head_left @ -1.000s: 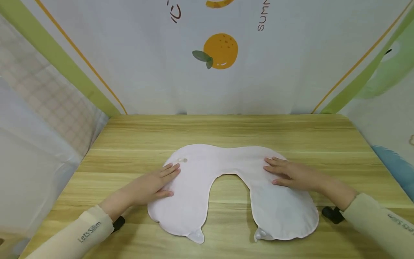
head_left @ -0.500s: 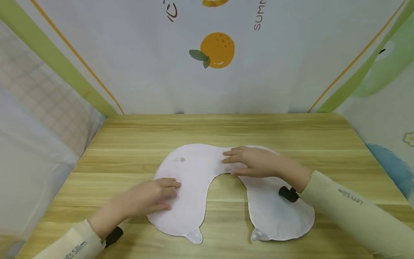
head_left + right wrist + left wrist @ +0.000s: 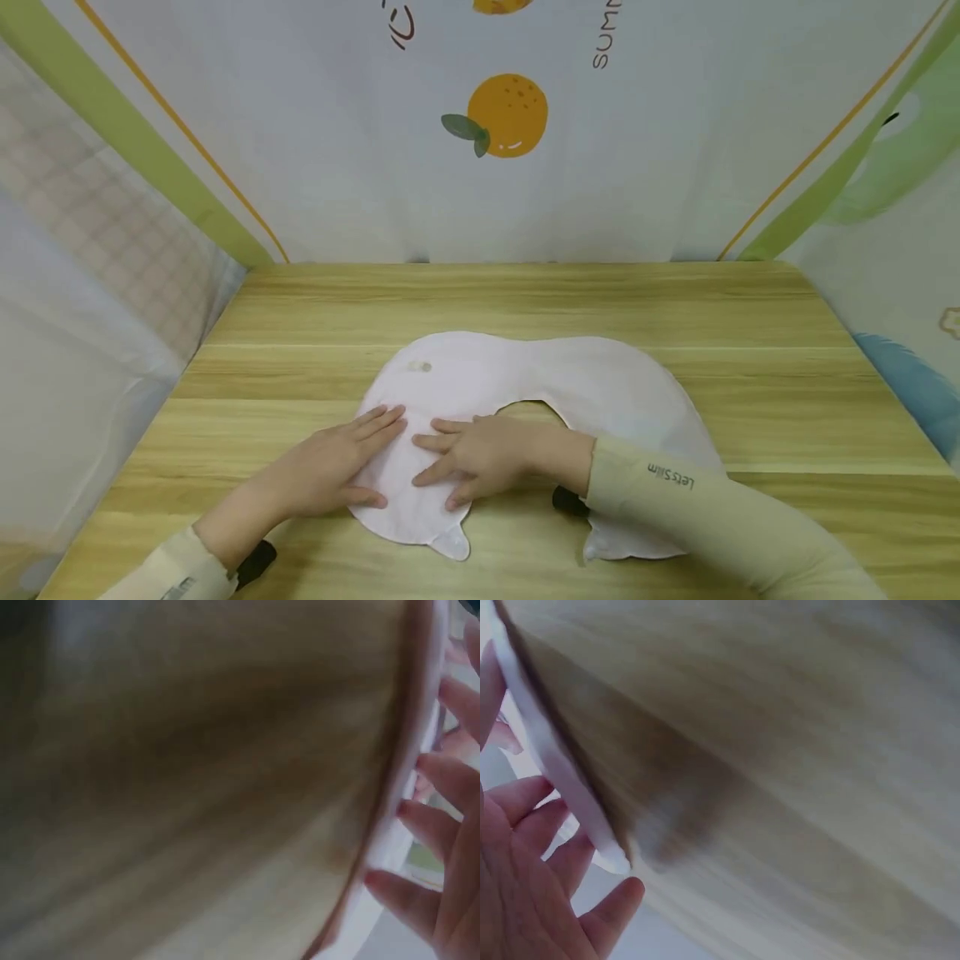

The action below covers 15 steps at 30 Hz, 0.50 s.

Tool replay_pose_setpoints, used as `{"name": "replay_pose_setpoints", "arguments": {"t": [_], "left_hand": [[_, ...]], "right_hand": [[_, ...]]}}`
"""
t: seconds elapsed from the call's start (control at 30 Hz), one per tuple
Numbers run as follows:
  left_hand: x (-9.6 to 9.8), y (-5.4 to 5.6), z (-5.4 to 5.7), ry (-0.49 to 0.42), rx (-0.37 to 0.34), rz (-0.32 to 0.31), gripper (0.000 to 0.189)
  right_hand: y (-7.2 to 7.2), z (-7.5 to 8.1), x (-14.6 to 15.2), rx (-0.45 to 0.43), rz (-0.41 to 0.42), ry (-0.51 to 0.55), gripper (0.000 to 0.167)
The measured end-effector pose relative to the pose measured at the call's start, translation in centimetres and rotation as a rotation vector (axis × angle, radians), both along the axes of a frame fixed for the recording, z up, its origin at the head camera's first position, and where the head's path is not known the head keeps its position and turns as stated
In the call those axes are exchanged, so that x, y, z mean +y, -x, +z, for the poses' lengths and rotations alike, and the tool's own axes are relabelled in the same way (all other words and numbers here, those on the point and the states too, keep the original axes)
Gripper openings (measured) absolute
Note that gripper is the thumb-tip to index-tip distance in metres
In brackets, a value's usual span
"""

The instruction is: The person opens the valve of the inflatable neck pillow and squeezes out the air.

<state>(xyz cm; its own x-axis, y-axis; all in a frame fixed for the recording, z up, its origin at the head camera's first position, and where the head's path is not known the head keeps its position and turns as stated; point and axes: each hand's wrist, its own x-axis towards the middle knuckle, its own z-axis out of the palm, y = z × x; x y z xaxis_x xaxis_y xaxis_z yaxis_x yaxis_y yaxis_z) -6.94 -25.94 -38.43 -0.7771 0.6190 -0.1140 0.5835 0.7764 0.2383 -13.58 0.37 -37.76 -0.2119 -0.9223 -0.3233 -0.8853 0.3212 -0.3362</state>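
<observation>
A pale pinkish-white, U-shaped neck pillow [image 3: 607, 383] lies flat on the wooden table, its two arms pointing toward me. A small clear valve [image 3: 420, 367] sits near its upper left edge. My left hand [image 3: 326, 467] rests on the outer edge of the pillow's left arm, fingers straight. Beside it my right hand [image 3: 491, 454] touches the inner edge of that same arm, with fingers spread. In the left wrist view the pillow's edge [image 3: 570, 761] runs along the fingertips. The right wrist view has fingertips against the other edge [image 3: 394, 799]. My right forearm hides part of the pillow's right arm.
The wooden table [image 3: 262, 367] reaches back to a white curtain [image 3: 360, 167] printed with an orange [image 3: 508, 115]. A black wrist camera [image 3: 570, 502] sits under my right wrist, and another black wrist camera [image 3: 257, 563] under my left. Pale cloth hangs at both sides.
My right hand has moved from the pillow's right arm across its middle to the left arm. My left hand has slid slightly toward me. The pillow has stayed nearly in place.
</observation>
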Motion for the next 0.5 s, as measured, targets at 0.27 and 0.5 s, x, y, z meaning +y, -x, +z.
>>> {"name": "replay_pose_setpoints", "arguments": {"t": [0.27, 0.5], "left_hand": [[-0.6, -0.4, -0.6, 0.084, -0.015, 0.102, 0.101], [0.2, -0.4, -0.5, 0.096, -0.057, 0.128, 0.104]], "right_hand": [[0.3, -0.8, 0.3, 0.087, -0.12, -0.128, 0.078], [1.3, -1.1, 0.1, 0.053, -0.245, -0.171, 0.089]]}}
